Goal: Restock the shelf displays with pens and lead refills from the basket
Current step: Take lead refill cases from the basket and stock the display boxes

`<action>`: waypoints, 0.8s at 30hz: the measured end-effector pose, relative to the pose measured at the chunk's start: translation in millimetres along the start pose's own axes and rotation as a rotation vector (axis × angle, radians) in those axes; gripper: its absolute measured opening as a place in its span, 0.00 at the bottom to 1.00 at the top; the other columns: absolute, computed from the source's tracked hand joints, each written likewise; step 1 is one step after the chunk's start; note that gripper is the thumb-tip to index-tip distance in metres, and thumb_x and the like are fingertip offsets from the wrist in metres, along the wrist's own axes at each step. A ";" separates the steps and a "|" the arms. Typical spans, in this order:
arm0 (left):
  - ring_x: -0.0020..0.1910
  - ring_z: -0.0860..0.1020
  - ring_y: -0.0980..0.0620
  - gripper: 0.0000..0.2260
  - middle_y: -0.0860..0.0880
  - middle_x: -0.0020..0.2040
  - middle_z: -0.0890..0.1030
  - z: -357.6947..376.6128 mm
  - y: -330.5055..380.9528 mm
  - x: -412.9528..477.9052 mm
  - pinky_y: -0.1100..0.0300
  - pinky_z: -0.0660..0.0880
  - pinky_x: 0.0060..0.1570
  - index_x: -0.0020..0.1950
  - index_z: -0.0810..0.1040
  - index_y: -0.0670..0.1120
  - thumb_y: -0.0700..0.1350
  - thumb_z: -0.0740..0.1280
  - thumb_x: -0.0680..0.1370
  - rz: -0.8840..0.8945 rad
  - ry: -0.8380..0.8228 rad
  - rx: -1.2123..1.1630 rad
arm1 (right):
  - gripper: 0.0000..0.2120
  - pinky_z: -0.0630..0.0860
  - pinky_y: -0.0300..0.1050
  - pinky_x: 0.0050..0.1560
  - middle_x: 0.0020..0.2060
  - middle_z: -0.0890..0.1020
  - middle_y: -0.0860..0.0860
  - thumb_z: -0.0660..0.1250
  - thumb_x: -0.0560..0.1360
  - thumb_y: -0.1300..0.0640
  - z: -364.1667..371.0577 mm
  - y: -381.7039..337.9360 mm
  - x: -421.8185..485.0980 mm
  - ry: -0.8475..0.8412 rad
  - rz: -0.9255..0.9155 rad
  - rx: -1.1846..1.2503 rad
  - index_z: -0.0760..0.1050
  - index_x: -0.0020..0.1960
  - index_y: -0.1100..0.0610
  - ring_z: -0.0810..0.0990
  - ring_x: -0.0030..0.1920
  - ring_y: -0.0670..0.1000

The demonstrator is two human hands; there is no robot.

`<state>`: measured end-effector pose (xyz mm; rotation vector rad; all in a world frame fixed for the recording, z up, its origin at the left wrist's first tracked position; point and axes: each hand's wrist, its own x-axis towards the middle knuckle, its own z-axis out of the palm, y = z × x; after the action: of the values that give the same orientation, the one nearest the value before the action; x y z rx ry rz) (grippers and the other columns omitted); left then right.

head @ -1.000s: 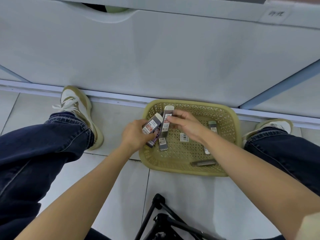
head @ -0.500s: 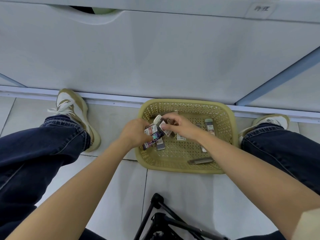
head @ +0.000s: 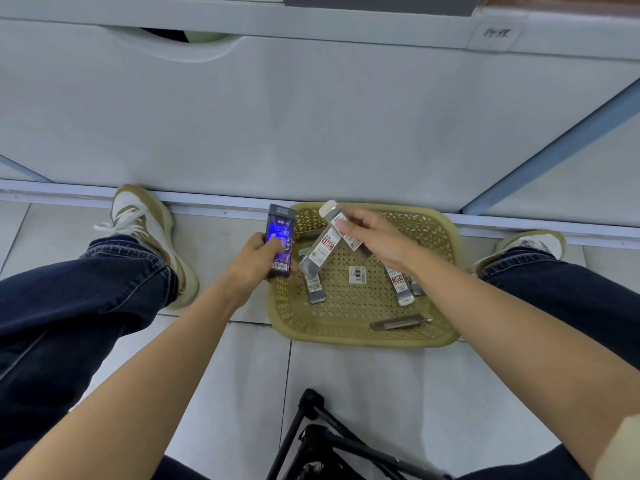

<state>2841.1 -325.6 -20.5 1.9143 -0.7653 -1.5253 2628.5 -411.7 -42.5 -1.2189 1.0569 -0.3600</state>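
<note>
A yellow-green plastic basket [head: 440, 278] sits on the floor tiles against the shelf base. My left hand [head: 258, 259] grips a dark purple lead refill box [head: 282, 237] upright at the basket's left edge. Over the basket, my right hand [head: 377, 239] pinches two clear lead refill tubes [head: 323, 249] with red and white labels, crossed over each other. Several more refill tubes [head: 400, 285] and a loose barcode sticker [head: 356, 274] lie on the basket floor. A grey tube [head: 400, 322] lies near its front wall.
The white shelf base panel [head: 311, 116] rises right behind the basket, with a labelled tag [head: 497, 32] at top right. My jeans-clad legs and sneakers [head: 145, 223] flank the basket. A black tripod [head: 329, 441] stands on the floor close in front.
Both hands have lifted out of the basket's middle and parted: the left now holds the purple box alone at the left edge, and the right has raised two clear tubes.
</note>
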 end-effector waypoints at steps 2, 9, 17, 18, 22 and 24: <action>0.40 0.83 0.55 0.10 0.51 0.43 0.85 6.0 -1.1 -2.9 0.65 0.77 0.34 0.59 0.74 0.46 0.49 0.66 0.80 0.024 -0.076 -0.048 | 0.13 0.78 0.49 0.54 0.54 0.83 0.51 0.65 0.79 0.54 10.7 -5.0 0.8 -0.025 0.007 0.022 0.76 0.64 0.52 0.81 0.55 0.55; 0.53 0.83 0.50 0.14 0.49 0.53 0.84 21.2 17.4 -16.6 0.57 0.79 0.53 0.62 0.75 0.46 0.44 0.70 0.77 0.287 -0.110 -0.161 | 0.16 0.80 0.50 0.52 0.54 0.80 0.58 0.63 0.79 0.65 37.5 -39.8 -5.0 0.066 0.023 0.496 0.72 0.67 0.62 0.81 0.49 0.54; 0.49 0.82 0.46 0.22 0.40 0.55 0.83 28.1 89.5 -62.6 0.57 0.79 0.44 0.65 0.72 0.39 0.37 0.73 0.73 0.501 -0.045 -0.234 | 0.15 0.75 0.55 0.57 0.52 0.76 0.61 0.60 0.78 0.71 27.5 -128.2 -43.9 0.120 -0.197 0.585 0.70 0.64 0.65 0.78 0.49 0.57; 0.46 0.82 0.46 0.21 0.39 0.54 0.82 27.4 100.6 -70.6 0.55 0.79 0.41 0.64 0.72 0.38 0.36 0.73 0.73 0.536 -0.043 -0.214 | 0.15 0.76 0.54 0.57 0.52 0.77 0.61 0.60 0.78 0.71 24.0 -140.6 -51.0 0.119 -0.235 0.552 0.70 0.64 0.64 0.78 0.49 0.56; 0.34 0.79 0.53 0.19 0.44 0.44 0.82 21.0 142.4 -103.3 0.58 0.77 0.35 0.62 0.72 0.37 0.36 0.73 0.74 0.659 -0.055 -0.124 | 0.11 0.72 0.41 0.39 0.44 0.80 0.55 0.64 0.79 0.63 5.2 -192.1 -85.5 0.166 -0.345 0.265 0.74 0.60 0.60 0.77 0.40 0.49; 0.32 0.78 0.55 0.18 0.47 0.42 0.81 18.1 163.1 -118.7 0.58 0.77 0.35 0.61 0.72 0.38 0.36 0.72 0.74 0.711 -0.074 -0.065 | 0.06 0.64 0.37 0.32 0.38 0.77 0.51 0.64 0.80 0.58 -6.4 -216.3 -104.1 0.176 -0.387 0.109 0.75 0.55 0.58 0.70 0.32 0.45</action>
<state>2787.4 -349.9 173.3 1.3208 -1.2438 -1.1473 2634.0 -417.7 197.5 -1.3095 0.9325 -0.8257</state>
